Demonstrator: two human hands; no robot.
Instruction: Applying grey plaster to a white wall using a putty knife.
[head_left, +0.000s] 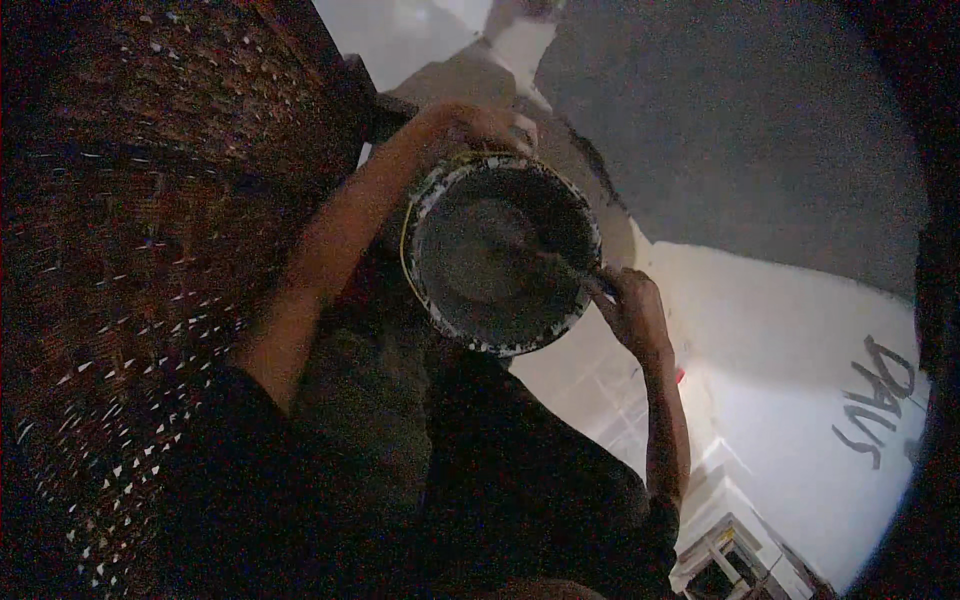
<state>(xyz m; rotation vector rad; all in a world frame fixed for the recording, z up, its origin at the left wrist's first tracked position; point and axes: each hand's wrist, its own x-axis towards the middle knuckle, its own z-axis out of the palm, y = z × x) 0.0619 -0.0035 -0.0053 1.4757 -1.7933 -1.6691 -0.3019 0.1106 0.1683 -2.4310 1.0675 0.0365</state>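
A round bucket [428, 290] with a splattered, crusted rim is in the middle of the view, its mouth facing me. Wet grey mix [480, 255], like mortar, lies inside it. At the far edge my left hand [492, 128] is closed on the bucket's rim, some fingers hidden behind it. A thin yellow handle loops around the bucket's left side. My right hand [632, 308] is closed around the dark grip of a trowel-like tool [572, 266] at the right rim. The tool's end reaches into the bucket, blurred and dim, so its exact shape is unclear.
A woven brown panel [170, 200] fills the left side, close to my left arm. On the right stands a wall with a grey coated area [740, 140] and a white part [800, 350] bearing dark writing. A white frame-like structure [735, 555] is at lower right.
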